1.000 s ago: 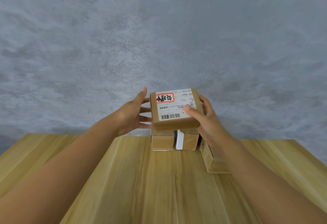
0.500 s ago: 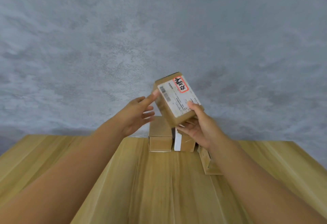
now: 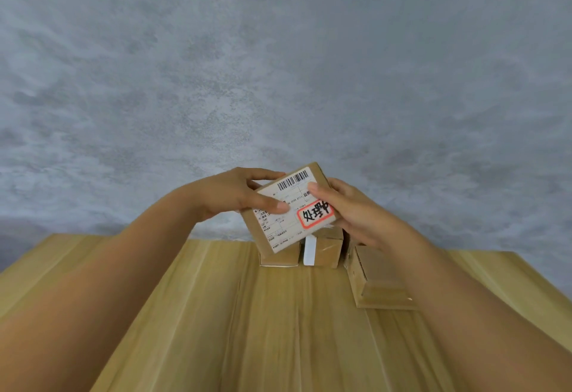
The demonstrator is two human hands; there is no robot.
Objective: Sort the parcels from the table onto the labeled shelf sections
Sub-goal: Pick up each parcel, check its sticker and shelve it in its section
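Left hand (image 3: 230, 195) grips parcel (image 3: 286, 209) at its left edge, thumb across the label. Parcel held tilted above the worktop (image 3: 216, 314), label (image 3: 291, 210) up (red-bordered tag nearest right hand). Right hand (image 3: 353, 212) pinches its right edge. Three boxes (image 3: 322, 249) sit below by the worktop's far edge; near boards open.

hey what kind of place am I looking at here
Probably a parcel-sorting workstation, perhaps a staged one. Both hands hold a cardboard parcel bearing a shipping label with a barcode; more small parcels sit on a wooden table against a grey wall.
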